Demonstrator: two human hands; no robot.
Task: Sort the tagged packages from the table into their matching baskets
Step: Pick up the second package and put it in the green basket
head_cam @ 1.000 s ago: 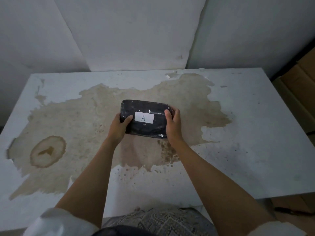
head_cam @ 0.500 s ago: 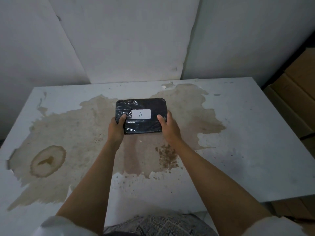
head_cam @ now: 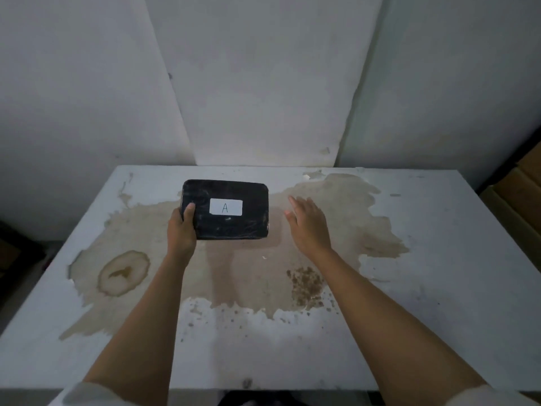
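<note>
a second ago we gripped the black plastic-wrapped rectangular package with the white "a" label [head_cam: 231,210] at both short ends. now our right hand [head_cam: 307,222] has let go and hangs open just beside its right edge, fingers spread. our left hand [head_cam: 182,228] alone holds it, carried leftward and farther over the stained white table [head_cam: 439,259].

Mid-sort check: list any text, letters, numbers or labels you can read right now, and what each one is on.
"A" - handwritten on the white tag stuck to the top of the black wrapped package, which the left hand holds.
No other text is visible on the table or the cardboard boxes at right.
</note>
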